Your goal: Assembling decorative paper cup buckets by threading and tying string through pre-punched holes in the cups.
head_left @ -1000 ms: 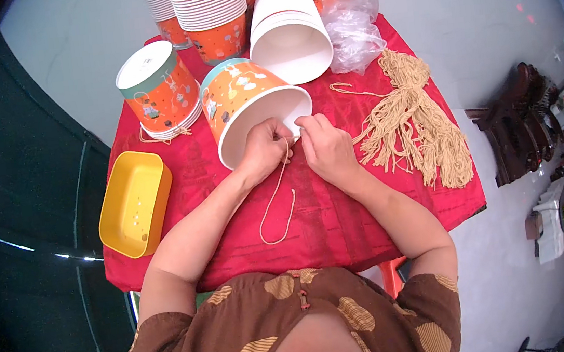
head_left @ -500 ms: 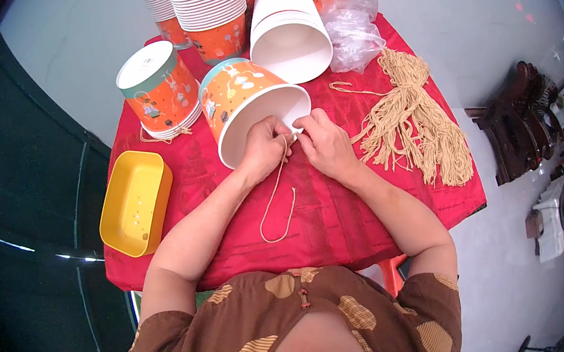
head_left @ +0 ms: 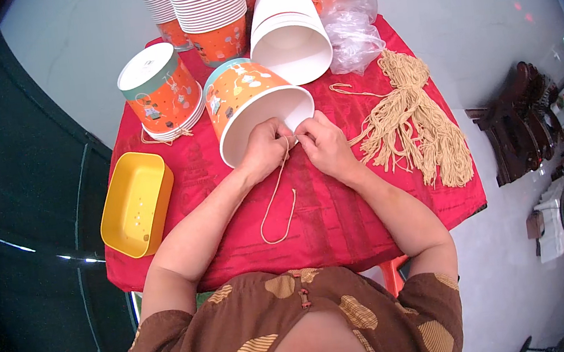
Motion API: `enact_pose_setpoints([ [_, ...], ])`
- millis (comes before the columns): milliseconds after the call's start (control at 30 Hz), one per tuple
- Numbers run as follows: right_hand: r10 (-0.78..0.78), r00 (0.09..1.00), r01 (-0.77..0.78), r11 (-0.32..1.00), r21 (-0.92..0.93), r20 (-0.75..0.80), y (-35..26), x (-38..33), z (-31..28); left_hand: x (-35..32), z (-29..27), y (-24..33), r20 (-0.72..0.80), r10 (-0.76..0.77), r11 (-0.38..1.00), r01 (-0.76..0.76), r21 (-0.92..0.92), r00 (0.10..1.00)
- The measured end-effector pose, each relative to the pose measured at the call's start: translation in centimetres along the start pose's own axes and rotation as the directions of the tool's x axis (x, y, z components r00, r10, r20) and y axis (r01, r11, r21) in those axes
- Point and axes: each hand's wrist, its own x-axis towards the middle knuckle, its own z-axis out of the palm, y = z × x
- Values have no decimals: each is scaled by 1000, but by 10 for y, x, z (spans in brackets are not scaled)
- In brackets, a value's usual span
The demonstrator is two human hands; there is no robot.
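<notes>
An orange paper bucket (head_left: 245, 82) with a teal base band lies tilted on its side, its white mouth turned toward me. At the lower right of its rim, my left hand (head_left: 266, 151) is closed in a pinch on a tan cord (head_left: 276, 194). The cord's loose end curls down onto the red cloth. My right hand (head_left: 325, 145) meets the left fingertips there, thumb and forefinger pressed together at the rim. What sits between the right fingertips is too small to tell, and the fingers partly cover it.
A yellow tub (head_left: 135, 204) with small white bits stands left. Behind it is an upturned bucket stack (head_left: 166, 102) with cord at its rim. White-mouthed buckets (head_left: 292, 44), tall bucket stacks (head_left: 210, 12) and a clear plastic bag (head_left: 354, 38) stand farther back. A tan cord bundle (head_left: 420, 117) lies right.
The bucket has shifted slightly to the right. My right fingertips have drawn closer to the left ones, and the small white bit seen between them earlier is now mostly covered.
</notes>
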Motion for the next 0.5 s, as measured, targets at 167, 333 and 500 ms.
enact_pose_setpoints([
  [167, 49, 996, -56, 993, 108, 68, -1, 1, -3, 1, -2, 2, 0, -42, 994, 42, -101, 999],
  [333, 50, 994, -67, 981, 181, 99, 5, 0, -4, -1, -1, 9, -7, -77, 981, 75, -178, 997],
  [500, -16, 997, 2, 985, 172, 82, 5, -2, -3, 2, -4, 6, 16, -87, 979, 88, -182, 996],
])
